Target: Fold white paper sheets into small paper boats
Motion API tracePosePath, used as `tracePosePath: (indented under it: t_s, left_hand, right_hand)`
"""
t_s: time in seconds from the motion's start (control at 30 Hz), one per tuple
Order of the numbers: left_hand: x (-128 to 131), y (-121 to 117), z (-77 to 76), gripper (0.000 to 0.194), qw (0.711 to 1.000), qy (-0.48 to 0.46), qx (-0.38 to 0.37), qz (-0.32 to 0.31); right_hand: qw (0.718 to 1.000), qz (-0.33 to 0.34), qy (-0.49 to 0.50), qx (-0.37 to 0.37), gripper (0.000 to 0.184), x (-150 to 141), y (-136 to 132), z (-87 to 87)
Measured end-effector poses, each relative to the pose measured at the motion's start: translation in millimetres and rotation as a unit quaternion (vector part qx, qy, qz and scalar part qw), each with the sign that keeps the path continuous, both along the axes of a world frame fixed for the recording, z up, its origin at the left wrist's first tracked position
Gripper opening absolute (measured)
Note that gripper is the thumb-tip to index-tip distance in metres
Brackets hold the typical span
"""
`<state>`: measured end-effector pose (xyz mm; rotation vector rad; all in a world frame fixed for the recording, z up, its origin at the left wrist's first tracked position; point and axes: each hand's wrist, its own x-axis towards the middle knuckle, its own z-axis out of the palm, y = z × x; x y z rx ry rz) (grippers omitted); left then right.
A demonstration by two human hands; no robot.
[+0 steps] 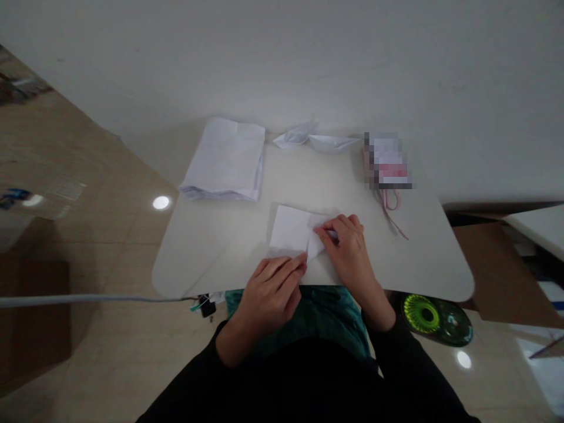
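A folded sheet of white paper (pixel 291 227) lies near the front edge of the white table, with a flap turned over on its right part. My left hand (pixel 274 289) is at the paper's lower edge, its fingers pressed together on it near the middle crease. On the right flap, my right hand (pixel 346 241) pinches the paper between thumb and forefinger. The paper's lower left edge and part of the right flap are covered by my hands. Two folded paper boats, one on the left (pixel 294 136) and one on the right (pixel 333 143), stand at the table's back.
A stack of white paper (pixel 227 155) lies at the back left of the table (pixel 211 241). A blurred-out box-like object (pixel 388 160) with a pink strap (pixel 388 214) is at the back right. A wall rises behind; a cardboard box (pixel 506 276) and a green fan-like object (pixel 436 319) are lower right.
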<state>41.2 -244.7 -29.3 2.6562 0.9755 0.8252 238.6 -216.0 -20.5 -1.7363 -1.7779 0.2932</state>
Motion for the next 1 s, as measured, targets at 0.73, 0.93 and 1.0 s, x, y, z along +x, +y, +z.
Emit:
tracePosePath:
  t_s: [0.73,0.93,1.0]
  left_hand:
    - [0.5,6.6,6.1,0.044,0.999,0.033,-0.017,-0.019]
    - [-0.1,7.4,5.2,0.044,0.999,0.03,-0.015,-0.025]
    - [-0.2,7.7,5.6,0.043,0.999,0.033,-0.018,-0.028]
  right_hand:
    - [0.999,-0.026,-0.001,-0.021,0.018,-4.1,7.8,-1.0]
    - [0.999,-0.032,-0.008,-0.027,0.018,-4.2,8.2,-1.7]
    - [0.999,-0.034,-0.011,-0.034,0.017,-4.0,8.3,-1.4]
